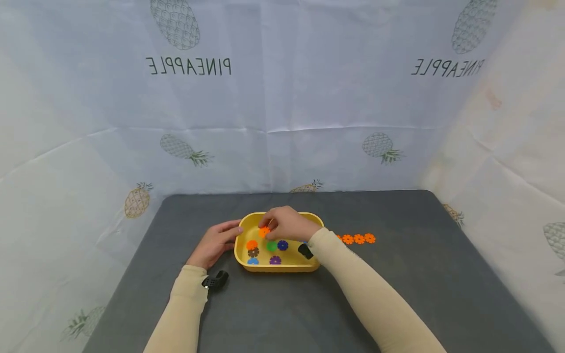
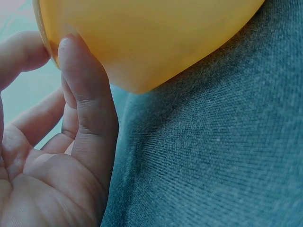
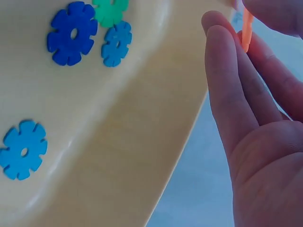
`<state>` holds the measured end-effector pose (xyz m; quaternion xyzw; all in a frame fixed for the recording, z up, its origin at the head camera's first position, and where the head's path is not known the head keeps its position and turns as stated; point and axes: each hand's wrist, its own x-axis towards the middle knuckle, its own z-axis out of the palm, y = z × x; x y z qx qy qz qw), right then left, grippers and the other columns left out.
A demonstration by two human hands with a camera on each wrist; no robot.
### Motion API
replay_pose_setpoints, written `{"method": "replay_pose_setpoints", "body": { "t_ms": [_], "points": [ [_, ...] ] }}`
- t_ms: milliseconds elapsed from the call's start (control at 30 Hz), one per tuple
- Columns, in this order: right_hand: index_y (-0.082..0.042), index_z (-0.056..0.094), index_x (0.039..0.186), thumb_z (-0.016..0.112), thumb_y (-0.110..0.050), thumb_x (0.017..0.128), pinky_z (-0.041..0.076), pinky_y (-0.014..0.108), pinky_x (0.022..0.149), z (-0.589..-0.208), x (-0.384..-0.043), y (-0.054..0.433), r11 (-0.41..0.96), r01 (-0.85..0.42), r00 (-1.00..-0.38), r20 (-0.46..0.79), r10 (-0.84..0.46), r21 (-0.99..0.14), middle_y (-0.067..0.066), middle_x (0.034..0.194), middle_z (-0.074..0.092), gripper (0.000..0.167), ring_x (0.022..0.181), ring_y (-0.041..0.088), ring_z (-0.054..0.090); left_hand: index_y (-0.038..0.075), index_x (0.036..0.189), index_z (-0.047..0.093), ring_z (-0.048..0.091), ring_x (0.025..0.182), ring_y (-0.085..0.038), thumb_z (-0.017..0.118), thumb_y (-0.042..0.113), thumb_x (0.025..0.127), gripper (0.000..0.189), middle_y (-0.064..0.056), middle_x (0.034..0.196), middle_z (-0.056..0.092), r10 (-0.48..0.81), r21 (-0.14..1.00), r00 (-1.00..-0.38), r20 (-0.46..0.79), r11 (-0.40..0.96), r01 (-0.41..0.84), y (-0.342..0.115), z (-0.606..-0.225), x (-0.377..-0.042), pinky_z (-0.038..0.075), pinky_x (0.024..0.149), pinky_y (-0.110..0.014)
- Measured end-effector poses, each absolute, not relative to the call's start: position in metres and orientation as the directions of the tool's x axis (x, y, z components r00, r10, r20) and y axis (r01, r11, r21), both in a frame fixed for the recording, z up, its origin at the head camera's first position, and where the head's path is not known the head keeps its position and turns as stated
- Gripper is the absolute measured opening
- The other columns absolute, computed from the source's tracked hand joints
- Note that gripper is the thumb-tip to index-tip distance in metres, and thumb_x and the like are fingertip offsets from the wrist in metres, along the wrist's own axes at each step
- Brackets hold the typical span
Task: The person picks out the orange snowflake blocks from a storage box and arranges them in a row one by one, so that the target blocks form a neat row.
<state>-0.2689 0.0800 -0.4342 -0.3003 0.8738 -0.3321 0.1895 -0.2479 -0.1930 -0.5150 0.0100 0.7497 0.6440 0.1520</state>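
Observation:
A yellow plastic basin (image 1: pixel 275 268) sits on the dark table, with several flower-shaped notched discs inside. My left hand (image 1: pixel 216 243) pinches the basin's left rim; in the left wrist view the thumb (image 2: pixel 85 90) lies against the yellow wall. Over the basin, my right hand (image 1: pixel 289 224) pinches an orange notched disc (image 1: pixel 264 232) between thumb and fingers. The right wrist view shows this disc edge-on. Below it in the basin lie another orange disc (image 1: pixel 251 244), a brown disc (image 1: pixel 253 252), a green disc (image 1: pixel 271 246), a dark blue disc (image 1: pixel 282 245) and a purple disc (image 1: pixel 275 260).
To the right of the basin, several orange discs (image 1: pixel 359 239) lie in a row on the table (image 1: pixel 419 274), partly hidden by the right sleeve. Light blue discs (image 3: pixel 23 150) lie in the basin. A pale pineapple-print cloth (image 1: pixel 282 98) hangs behind and beside the table.

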Motion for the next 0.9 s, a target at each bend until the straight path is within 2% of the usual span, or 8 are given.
{"method": "replay_pose_setpoints", "body": {
  "t_ms": [300, 533, 733, 900],
  "points": [
    [-0.015, 0.077, 0.133, 0.081, -0.019, 0.099, 0.063, 0.035, 0.098, -0.433, -0.265, 0.114, 0.574, -0.308, -0.808, -0.11, -0.578, -0.758, -0.003, 0.127, 0.076, 0.035, 0.114, 0.015, 0.073, 0.013, 0.158, 0.056, 0.069, 0.116, -0.025, 0.073, 0.042, 0.104, 0.064, -0.016, 0.157, 0.059, 0.204, 0.965, -0.952, -0.228, 0.178, -0.193, -0.19, -0.514, -0.248, 0.063, 0.097, -0.033],
    [-0.027, 0.078, 0.128, 0.084, -0.025, 0.096, 0.064, 0.038, 0.096, -0.439, -0.258, 0.159, 0.554, -0.232, -0.89, -0.056, -0.453, -0.8, -0.005, 0.122, 0.076, 0.032, 0.108, 0.015, 0.073, 0.012, 0.158, 0.056, 0.069, 0.119, -0.024, 0.074, 0.044, 0.104, 0.066, -0.015, 0.157, 0.06, 0.19, 0.962, -0.953, -0.234, 0.19, -0.198, -0.192, -0.512, -0.246, 0.062, 0.1, -0.033],
    [-0.023, 0.078, 0.129, 0.083, -0.027, 0.097, 0.065, 0.038, 0.091, -0.446, -0.247, 0.21, 0.571, -0.175, -0.948, -0.02, -0.318, -0.802, 0.001, 0.12, 0.077, 0.033, 0.106, 0.021, 0.072, 0.011, 0.159, 0.056, 0.069, 0.121, -0.024, 0.074, 0.044, 0.103, 0.067, -0.015, 0.157, 0.06, 0.187, 0.962, -0.955, -0.229, 0.194, -0.192, -0.19, -0.512, -0.248, 0.063, 0.1, -0.033],
    [-0.02, 0.075, 0.136, 0.082, -0.031, 0.099, 0.064, 0.045, 0.096, -0.46, -0.237, 0.253, 0.609, -0.143, -0.97, -0.013, -0.244, -0.78, 0.004, 0.13, 0.075, 0.039, 0.115, 0.025, 0.071, 0.013, 0.157, 0.058, 0.07, 0.121, -0.024, 0.076, 0.044, 0.102, 0.066, -0.014, 0.156, 0.061, 0.173, 0.958, -0.954, -0.244, 0.198, -0.209, -0.191, -0.512, -0.245, 0.063, 0.101, -0.036]
  ]
}}
